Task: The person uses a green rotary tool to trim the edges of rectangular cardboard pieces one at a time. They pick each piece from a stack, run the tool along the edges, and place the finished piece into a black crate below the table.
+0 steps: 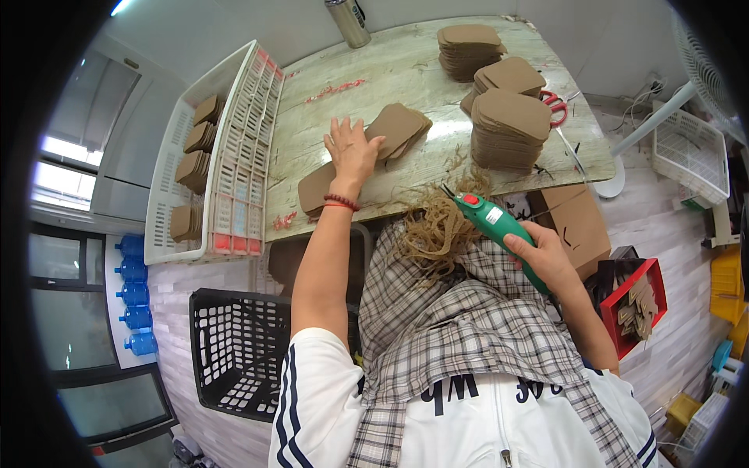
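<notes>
My left hand (351,154) rests with fingers spread on the worktable, its thumb at the edge of a small fanned pile of brown rounded flat pieces (396,127). More brown flat pieces (314,189) lie beside my left wrist, near the table's front edge. My right hand (544,253) is wrapped round green electric scissors (488,220) with a red button. Their blade tip points up and left toward the table edge. Just beyond the tip, a tangle of thin brown trimmings (438,238) hangs off the table onto my plaid apron (476,331).
Stacks of brown pieces (511,129) stand at the table's right, beside red-handled scissors (555,109). A white crate (242,148) holding several piles borders the left. A steel bottle (349,23) stands at the back. Below are a black basket (234,351), cardboard box (577,226) and red box (659,285).
</notes>
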Demonstrator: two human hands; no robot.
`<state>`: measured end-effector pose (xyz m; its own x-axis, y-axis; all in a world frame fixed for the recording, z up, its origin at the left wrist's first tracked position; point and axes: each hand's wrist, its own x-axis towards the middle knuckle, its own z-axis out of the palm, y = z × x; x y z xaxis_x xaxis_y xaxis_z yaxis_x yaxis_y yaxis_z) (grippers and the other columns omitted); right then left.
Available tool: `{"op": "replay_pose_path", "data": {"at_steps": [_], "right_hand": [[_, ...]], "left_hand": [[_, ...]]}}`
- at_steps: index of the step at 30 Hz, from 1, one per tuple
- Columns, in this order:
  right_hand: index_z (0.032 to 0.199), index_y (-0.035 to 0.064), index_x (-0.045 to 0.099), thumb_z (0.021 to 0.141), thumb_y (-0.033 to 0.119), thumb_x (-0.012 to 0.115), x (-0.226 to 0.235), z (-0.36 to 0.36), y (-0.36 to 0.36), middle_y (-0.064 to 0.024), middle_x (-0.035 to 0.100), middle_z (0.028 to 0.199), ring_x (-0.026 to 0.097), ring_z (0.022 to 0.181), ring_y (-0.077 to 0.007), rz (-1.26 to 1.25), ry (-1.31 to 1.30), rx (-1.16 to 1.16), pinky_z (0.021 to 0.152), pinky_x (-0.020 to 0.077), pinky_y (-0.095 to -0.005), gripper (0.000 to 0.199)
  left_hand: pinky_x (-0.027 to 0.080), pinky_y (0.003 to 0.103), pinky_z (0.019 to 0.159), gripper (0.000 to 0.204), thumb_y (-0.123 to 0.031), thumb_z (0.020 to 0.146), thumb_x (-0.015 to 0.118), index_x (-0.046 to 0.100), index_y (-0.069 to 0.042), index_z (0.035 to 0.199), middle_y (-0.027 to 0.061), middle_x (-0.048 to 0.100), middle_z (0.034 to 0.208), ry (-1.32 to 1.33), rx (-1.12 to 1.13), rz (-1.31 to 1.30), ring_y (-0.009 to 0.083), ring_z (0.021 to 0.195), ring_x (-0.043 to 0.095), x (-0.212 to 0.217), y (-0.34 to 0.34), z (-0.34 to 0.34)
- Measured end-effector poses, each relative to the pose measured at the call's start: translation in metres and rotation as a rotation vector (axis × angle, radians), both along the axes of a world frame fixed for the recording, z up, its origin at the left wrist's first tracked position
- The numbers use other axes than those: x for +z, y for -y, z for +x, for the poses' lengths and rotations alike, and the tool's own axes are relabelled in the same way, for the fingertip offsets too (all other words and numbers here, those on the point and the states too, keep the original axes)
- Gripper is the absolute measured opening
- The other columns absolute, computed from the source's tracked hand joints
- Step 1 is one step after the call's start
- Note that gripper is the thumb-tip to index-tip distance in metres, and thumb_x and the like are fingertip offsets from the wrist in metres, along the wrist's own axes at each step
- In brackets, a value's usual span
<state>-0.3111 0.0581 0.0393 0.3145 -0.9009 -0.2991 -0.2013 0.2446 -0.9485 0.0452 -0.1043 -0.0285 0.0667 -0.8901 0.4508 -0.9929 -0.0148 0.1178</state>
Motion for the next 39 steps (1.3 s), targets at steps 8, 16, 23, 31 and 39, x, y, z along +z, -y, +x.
{"op": "replay_pose_path", "data": {"at_steps": [8, 16, 23, 31, 39], "right_hand": [[0.096, -0.0028, 0.062, 0.088, 0.029, 0.065, -0.003, -0.005, -0.001, -0.0032, 0.058, 0.071, 0.055, 0.062, -0.0083, 0.004, -0.023, -0.036, 0.057, 0.0468, -0.025, 0.033], [0.096, -0.0021, 0.061, 0.089, 0.029, 0.064, -0.001, 0.001, 0.005, -0.002, 0.056, 0.068, 0.053, 0.059, -0.0076, -0.012, 0.058, -0.065, 0.054, 0.0448, -0.0245, 0.032], [0.096, -0.0017, 0.062, 0.089, 0.029, 0.064, 0.022, 0.016, 0.009, -0.001, 0.056, 0.068, 0.052, 0.058, -0.0067, -0.113, 0.027, -0.151, 0.054, 0.0436, -0.0235, 0.031], [0.097, -0.0017, 0.063, 0.089, 0.029, 0.064, 0.026, 0.016, 0.01, -0.0011, 0.057, 0.068, 0.052, 0.058, -0.0068, -0.1, 0.082, -0.165, 0.054, 0.0434, -0.0233, 0.032], [0.099, -0.0018, 0.063, 0.089, 0.031, 0.064, 0.029, 0.018, 0.011, -0.0015, 0.058, 0.069, 0.053, 0.058, -0.0068, -0.132, 0.091, -0.196, 0.053, 0.0438, -0.0227, 0.034]], "left_hand": [[0.03, 0.044, 0.096, 0.057, -0.03, 0.062, 0.084, 0.052, -0.004, 0.1, 0.0116, 0.055, 0.105, -0.355, 0.046, -0.044, 0.03, 0.11, 0.045, 0.012, -0.002, -0.029], [0.049, 0.037, 0.085, 0.033, -0.007, 0.08, 0.071, 0.053, -0.002, 0.106, 0.0099, 0.061, 0.105, -1.892, -0.176, -0.058, 0.0215, 0.098, 0.059, 0.007, -0.029, -0.03], [0.047, 0.045, 0.1, 0.04, -0.002, 0.088, 0.061, 0.045, -0.002, 0.124, 0.011, 0.054, 0.124, -2.551, -0.394, -0.159, 0.0283, 0.116, 0.052, 0.042, -0.067, -0.092], [0.046, 0.04, 0.102, 0.047, 0.011, 0.085, 0.054, 0.047, -0.008, 0.128, 0.0106, 0.054, 0.127, -2.458, -0.541, -0.163, 0.0252, 0.118, 0.053, 0.046, -0.07, -0.117], [0.051, 0.038, 0.095, 0.041, 0.011, 0.084, 0.056, 0.049, -0.007, 0.12, 0.0083, 0.058, 0.118, -2.454, -0.47, -0.121, 0.0228, 0.108, 0.058, 0.038, -0.076, -0.138]]}}
